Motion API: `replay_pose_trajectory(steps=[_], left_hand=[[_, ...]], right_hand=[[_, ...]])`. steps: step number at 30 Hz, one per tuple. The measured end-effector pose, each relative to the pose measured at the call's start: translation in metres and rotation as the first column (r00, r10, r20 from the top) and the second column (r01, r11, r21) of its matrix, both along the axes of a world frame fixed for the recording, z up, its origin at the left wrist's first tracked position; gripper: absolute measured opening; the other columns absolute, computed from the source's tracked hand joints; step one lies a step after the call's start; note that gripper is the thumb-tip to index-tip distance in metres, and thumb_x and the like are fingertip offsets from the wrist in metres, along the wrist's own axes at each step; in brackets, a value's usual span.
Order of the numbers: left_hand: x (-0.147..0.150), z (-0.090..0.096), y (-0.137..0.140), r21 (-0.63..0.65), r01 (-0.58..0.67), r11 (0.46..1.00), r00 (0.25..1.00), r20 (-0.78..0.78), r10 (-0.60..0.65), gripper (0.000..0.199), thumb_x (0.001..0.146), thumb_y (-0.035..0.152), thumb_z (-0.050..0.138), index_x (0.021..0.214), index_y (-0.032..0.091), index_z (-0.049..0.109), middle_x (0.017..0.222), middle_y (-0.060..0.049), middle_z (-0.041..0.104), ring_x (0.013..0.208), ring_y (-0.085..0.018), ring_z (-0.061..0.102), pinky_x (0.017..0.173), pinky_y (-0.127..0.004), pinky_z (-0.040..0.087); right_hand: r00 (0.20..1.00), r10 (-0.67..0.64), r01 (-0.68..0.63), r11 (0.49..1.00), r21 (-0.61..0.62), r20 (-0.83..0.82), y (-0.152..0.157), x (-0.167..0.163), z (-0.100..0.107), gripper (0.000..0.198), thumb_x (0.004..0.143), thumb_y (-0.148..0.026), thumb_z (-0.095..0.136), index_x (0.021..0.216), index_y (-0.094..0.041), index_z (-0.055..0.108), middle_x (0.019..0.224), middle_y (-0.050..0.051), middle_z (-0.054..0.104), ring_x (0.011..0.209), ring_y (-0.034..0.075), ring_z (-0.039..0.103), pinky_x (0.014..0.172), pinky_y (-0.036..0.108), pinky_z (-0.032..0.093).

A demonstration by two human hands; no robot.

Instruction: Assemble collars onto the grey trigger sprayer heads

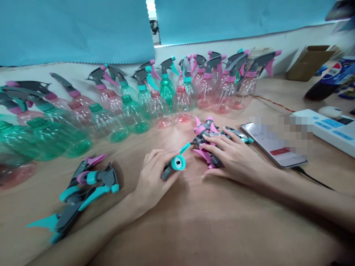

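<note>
My left hand [154, 177] is wrapped round a grey trigger sprayer head [178, 162] with a teal collar, whose round opening faces me. To its right, my right hand [231, 153] lies with fingers spread over a pile of grey and pink sprayer heads [205, 127], touching them. A teal-trimmed sprayer head [240, 135] lies partly under those fingers. Left of my left arm rests another group of sprayer heads [91, 181], mostly teal with some pink.
Clear ribbed bottles, green [134, 116] and pink [183, 107], line the back; many carry sprayer heads, several are open-topped. At right lie a phone [273, 146] with a cable, a white device with blue buttons [327, 127], a cardboard box [310, 62] and a cola bottle [330, 79].
</note>
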State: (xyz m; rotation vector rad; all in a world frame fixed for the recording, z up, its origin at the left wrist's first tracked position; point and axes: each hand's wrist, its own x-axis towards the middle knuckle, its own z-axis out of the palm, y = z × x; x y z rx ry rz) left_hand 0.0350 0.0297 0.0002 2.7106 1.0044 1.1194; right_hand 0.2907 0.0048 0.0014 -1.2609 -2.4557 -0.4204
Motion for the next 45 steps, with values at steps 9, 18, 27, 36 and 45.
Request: replay_pose_trajectory(steps=[9, 18, 27, 36, 45], left_hand=[[-0.009, 0.0, -0.009, -0.293, -0.053, 0.955, 0.952, 0.275, 0.138, 0.038, 0.084, 0.041, 0.067, 0.117, 0.025, 0.057, 0.108, -0.005, 0.066, 0.094, -0.021, 0.066, 0.077, -0.034, 0.058], [-0.016, -0.004, -0.019, -0.429, 0.074, 0.9, 0.923, 0.372, 0.101, 0.042, 0.082, 0.039, 0.07, 0.12, 0.029, 0.057, 0.115, -0.004, 0.066, 0.101, -0.022, 0.068, 0.072, -0.029, 0.065], [-0.015, -0.003, -0.004, -0.627, 0.062, 0.777, 0.959, 0.254, 0.129, 0.03, 0.079, 0.026, 0.074, 0.108, 0.026, 0.064, 0.1, 0.0, 0.073, 0.089, -0.022, 0.069, 0.079, -0.035, 0.059], [-0.016, 0.0, -0.01, -0.453, 0.03, 0.891, 0.92, 0.36, 0.152, 0.021, 0.082, 0.03, 0.071, 0.1, 0.024, 0.064, 0.095, -0.002, 0.065, 0.089, -0.019, 0.063, 0.078, -0.033, 0.054], [-0.018, -0.002, -0.009, -0.32, 0.061, 0.946, 0.923, 0.378, 0.068, 0.025, 0.083, 0.019, 0.071, 0.105, 0.022, 0.061, 0.095, -0.001, 0.063, 0.089, -0.017, 0.06, 0.077, -0.03, 0.049]], right_hand=[[0.975, 0.089, -0.142, 0.955, -0.262, -0.202, 0.001, -0.056, 0.061, 0.023, 0.093, -0.036, 0.051, 0.091, -0.017, 0.064, 0.08, 0.003, 0.066, 0.073, 0.018, 0.06, 0.062, 0.029, 0.038], [0.972, 0.206, -0.234, 0.804, -0.546, -0.113, 0.034, -0.066, 0.098, 0.014, 0.085, -0.029, 0.06, 0.074, -0.02, 0.061, 0.071, -0.003, 0.063, 0.056, 0.01, 0.052, 0.048, 0.024, 0.032], [0.953, 0.2, -0.292, 0.806, -0.516, -0.227, 0.043, -0.069, 0.08, 0.011, 0.085, -0.03, 0.063, 0.08, -0.021, 0.059, 0.066, -0.005, 0.062, 0.055, 0.011, 0.054, 0.048, 0.024, 0.034], [0.941, 0.197, -0.321, 0.771, -0.55, -0.274, 0.039, -0.071, 0.08, 0.01, 0.085, -0.027, 0.061, 0.077, -0.022, 0.059, 0.062, -0.005, 0.058, 0.051, 0.01, 0.049, 0.05, 0.025, 0.035], [0.926, 0.235, -0.363, 0.77, -0.525, -0.295, 0.036, -0.072, 0.085, 0.01, 0.088, -0.024, 0.057, 0.088, -0.021, 0.066, 0.071, -0.005, 0.066, 0.057, 0.009, 0.054, 0.055, 0.023, 0.035]])
